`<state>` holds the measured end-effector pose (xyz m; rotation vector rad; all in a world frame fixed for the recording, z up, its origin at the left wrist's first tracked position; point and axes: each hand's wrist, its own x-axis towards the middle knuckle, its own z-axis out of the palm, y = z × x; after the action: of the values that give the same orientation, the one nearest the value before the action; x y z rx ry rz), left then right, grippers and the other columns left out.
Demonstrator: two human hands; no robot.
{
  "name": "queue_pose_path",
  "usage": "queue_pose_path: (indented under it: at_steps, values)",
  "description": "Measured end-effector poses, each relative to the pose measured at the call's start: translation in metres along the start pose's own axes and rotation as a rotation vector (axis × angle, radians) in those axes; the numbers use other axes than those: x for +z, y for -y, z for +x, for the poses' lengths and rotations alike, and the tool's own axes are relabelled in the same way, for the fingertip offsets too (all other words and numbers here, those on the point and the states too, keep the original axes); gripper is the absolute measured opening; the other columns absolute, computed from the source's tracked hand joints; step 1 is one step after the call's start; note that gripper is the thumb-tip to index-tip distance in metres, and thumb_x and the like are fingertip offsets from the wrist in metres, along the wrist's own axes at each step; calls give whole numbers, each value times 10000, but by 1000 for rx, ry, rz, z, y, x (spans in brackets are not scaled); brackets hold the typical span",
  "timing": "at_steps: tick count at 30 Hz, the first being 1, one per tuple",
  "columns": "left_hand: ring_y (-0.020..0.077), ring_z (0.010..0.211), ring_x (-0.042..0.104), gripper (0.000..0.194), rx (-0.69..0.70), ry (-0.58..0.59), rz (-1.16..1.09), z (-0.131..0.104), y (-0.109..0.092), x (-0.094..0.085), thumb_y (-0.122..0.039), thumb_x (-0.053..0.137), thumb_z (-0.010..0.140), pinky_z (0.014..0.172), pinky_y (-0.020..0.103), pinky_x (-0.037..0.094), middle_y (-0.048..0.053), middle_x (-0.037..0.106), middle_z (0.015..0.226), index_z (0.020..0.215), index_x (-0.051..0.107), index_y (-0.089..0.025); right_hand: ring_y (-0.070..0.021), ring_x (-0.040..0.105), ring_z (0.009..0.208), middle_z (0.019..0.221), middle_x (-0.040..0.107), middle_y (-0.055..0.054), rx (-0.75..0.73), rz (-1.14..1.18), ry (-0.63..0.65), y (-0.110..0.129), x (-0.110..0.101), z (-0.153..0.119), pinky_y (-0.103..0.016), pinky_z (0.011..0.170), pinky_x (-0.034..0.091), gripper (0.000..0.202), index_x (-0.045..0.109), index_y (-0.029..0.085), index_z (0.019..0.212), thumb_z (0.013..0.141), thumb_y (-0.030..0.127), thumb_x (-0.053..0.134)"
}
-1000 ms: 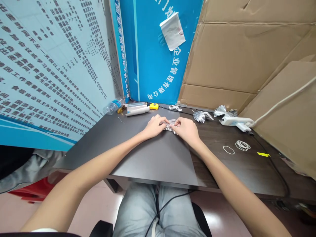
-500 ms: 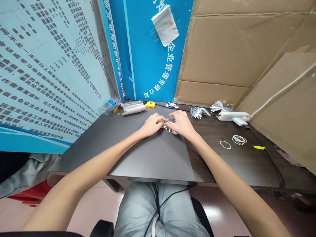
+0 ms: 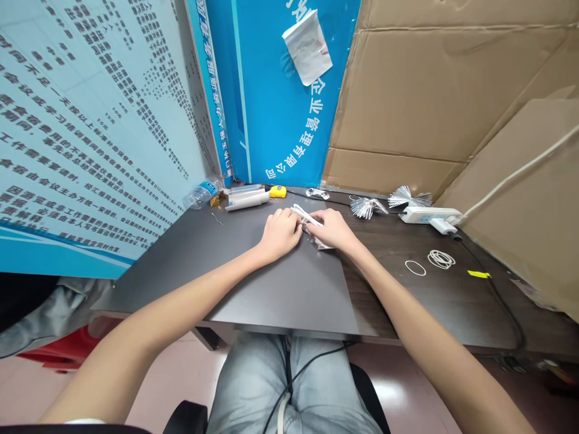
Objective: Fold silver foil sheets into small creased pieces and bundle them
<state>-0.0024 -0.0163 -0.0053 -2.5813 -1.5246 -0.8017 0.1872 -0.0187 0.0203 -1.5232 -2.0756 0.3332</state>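
Note:
My left hand [image 3: 281,234] and my right hand [image 3: 335,230] meet near the middle of the desk. Between them is a shiny silver foil strip [image 3: 320,243], pinched by the fingers of both. Its folded, pale upper part [image 3: 304,214] sticks up past the fingertips, and a crinkled end hangs out below the right fingers. The left fingers curl over and hide part of the strip. To the right of my hands lie two fringed silver foil bundles [image 3: 367,208], [image 3: 408,196] with splayed strands.
A white power strip [image 3: 425,214] with a plug sits at the right back. Loose white rings [image 3: 441,259] and a yellow tag [image 3: 478,274] on a black cable lie nearer. At the back left are a plastic bottle [image 3: 202,194], white rolls [image 3: 248,201] and a yellow object [image 3: 277,191].
The foil strip's folded end now rises above the fingers, where it lay lower and more hidden before. My left hand has turned slightly, its back more upward. The view has shifted slightly.

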Motion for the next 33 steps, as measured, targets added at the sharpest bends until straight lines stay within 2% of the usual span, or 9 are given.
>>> queue_pose_path:
  at_steps: [2,4,7,9,13,18,24,29,33]
  values:
    - [326,1089,567,157,-30,-13,-13,1,-1,3,-321,544,1020,918,449,449,126,663,1117,990,667,-227,-307,617,1204,1134,759,-105,12,-21,-78,-3,4,1,-359,1005,451,287,805,211,1064,850,353,678]
    - [322,1072,579,173,-51,-19,-11,2,-1,4,-327,537,1027,908,447,449,124,672,1102,970,664,-225,-295,621,1198,1196,737,-113,31,17,-89,-5,7,2,-355,993,462,292,779,204,1068,841,365,692]
    - [326,1069,588,150,-76,-25,-11,4,-4,6,-307,543,1023,913,459,443,124,692,1098,975,656,-221,-234,689,948,991,773,-50,77,130,-22,-5,8,2,-300,840,481,220,727,210,1014,853,346,665]
    - [332,1090,585,136,-105,-25,-25,6,-6,7,-297,547,1022,928,468,439,124,702,1110,972,649,-222,-223,694,882,906,776,-26,108,165,-26,-3,7,1,-282,775,463,181,702,216,981,852,337,662]
    - [331,1122,581,139,-147,-14,-52,8,-9,9,-281,532,1022,932,467,449,125,706,1143,953,636,-223,-232,698,882,884,781,-29,138,158,-51,1,7,0,-279,749,447,137,689,221,924,845,330,665]
    - [333,1084,600,137,-130,5,-86,14,-7,11,-294,545,996,921,468,476,127,705,1095,916,625,-216,-234,701,879,881,783,-29,153,152,-56,0,8,0,-278,746,451,120,689,230,905,849,328,648]
    - [271,940,627,180,-17,29,-278,17,-1,7,-294,558,965,943,436,492,79,683,934,799,549,-226,-243,706,888,919,789,-49,191,104,-65,-3,5,1,-288,755,457,175,692,233,888,867,400,646]
    - [256,947,634,163,-127,-5,-422,13,-2,5,-280,555,956,868,403,508,56,687,930,805,509,-241,-249,710,898,924,788,-56,203,97,-59,-3,4,1,-293,772,460,189,674,234,887,862,420,652]
    - [246,937,636,145,-149,-14,-437,12,-3,5,-264,539,964,845,390,503,56,681,949,831,486,-243,-253,713,898,901,789,-55,194,122,-51,-3,3,1,-295,773,458,219,668,232,894,866,449,660]
